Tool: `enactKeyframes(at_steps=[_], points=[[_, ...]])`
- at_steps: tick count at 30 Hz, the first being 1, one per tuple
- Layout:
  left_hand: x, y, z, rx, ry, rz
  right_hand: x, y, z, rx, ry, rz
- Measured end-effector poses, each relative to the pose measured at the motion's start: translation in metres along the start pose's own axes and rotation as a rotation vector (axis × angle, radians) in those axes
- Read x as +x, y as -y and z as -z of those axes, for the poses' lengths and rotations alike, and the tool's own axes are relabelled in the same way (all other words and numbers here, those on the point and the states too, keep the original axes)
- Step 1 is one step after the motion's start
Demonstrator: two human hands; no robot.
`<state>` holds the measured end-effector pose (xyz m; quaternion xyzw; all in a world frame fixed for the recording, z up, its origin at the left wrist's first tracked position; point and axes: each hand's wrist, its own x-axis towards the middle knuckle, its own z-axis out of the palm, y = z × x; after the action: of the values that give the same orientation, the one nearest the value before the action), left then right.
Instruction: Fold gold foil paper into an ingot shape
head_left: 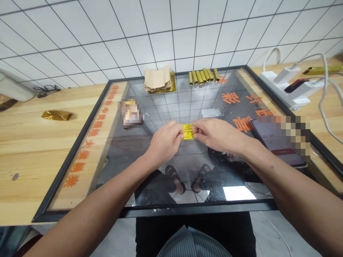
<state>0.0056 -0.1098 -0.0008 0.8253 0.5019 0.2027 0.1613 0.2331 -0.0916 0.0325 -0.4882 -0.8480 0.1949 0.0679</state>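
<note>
A small sheet of gold foil paper point(188, 131) is stretched between my two hands, low over the black-framed mirror. My left hand point(166, 139) pinches its left end, and my right hand point(211, 134) has its fingers closed on the right end. Behind them, near the far edge, lies a stack of tan paper sheets point(157, 79) with gold showing at its edges. Several gold paper rolls point(203, 76) lie in a row to the right of that stack.
The mirror point(150, 142) with orange lettering rests on a wooden table point(29, 142). A crumpled gold foil piece point(56, 115) lies left, and a blurred packet point(130, 113) sits on the glass. At right are a phone point(276, 142) and a white power strip point(281, 89) with cables.
</note>
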Motion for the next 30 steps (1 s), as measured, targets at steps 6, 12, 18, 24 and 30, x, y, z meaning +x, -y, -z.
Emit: enactKeyframes(at_steps=[6, 12, 18, 24, 30], points=[[-0.003, -0.001, 0.003, 0.155, 0.003, -0.115, 0.000, 0.000, 0.000, 0.026, -0.029, -0.020], [-0.007, 0.000, 0.006, 0.326, 0.039, -0.270, 0.000, -0.004, 0.000, 0.048, -0.052, 0.012], [-0.006, 0.004, 0.009, 0.367, 0.063, -0.309, 0.001, -0.006, -0.001, 0.062, -0.048, 0.012], [-0.006, 0.002, 0.005, 0.508, 0.050, -0.386, 0.000, -0.006, 0.003, 0.065, -0.043, 0.041], [-0.006, 0.000, 0.004, 0.493, 0.047, -0.315, -0.009, 0.001, 0.016, -0.016, 0.006, 0.068]])
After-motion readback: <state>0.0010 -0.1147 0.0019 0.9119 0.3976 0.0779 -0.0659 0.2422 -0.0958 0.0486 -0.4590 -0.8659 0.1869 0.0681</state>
